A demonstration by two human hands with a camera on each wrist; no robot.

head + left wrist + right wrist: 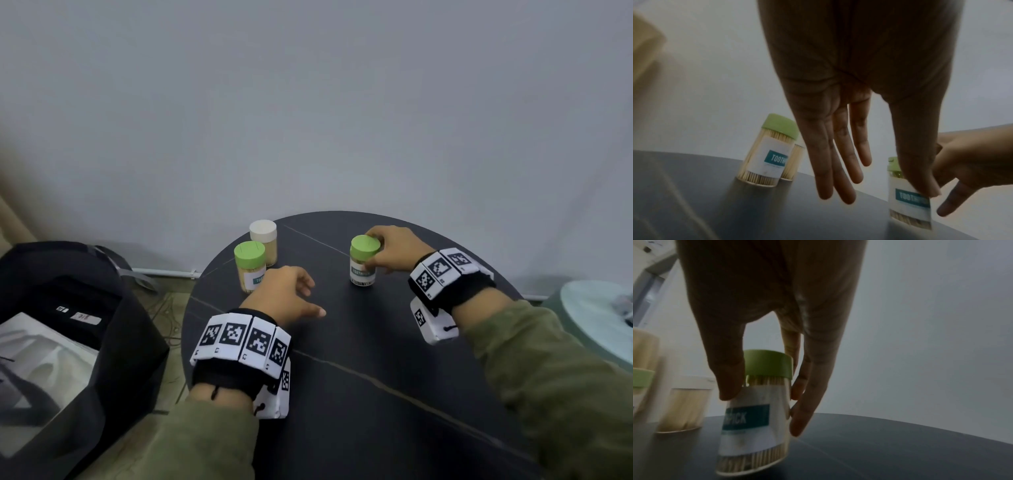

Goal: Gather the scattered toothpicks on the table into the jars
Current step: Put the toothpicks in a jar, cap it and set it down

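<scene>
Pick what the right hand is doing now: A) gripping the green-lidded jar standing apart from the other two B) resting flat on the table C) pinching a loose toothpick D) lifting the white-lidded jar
A: right hand has thumb and fingers round the green-lidded jar.

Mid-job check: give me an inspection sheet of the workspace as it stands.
Surface: round dark table, thin pale seams.
Job's things: three lidded jars: two green-lidded, one white-lidded; all upright, holding toothpicks.
Loose toothpicks: nothing seen.
Clutter: nothing seen on the table.
Hands: right hand grips the right-side jar; left hand empty, fingers straight, above the table.
Cables: thin wires on floor.
Surroundings: grey wall, black bag at left.
</scene>
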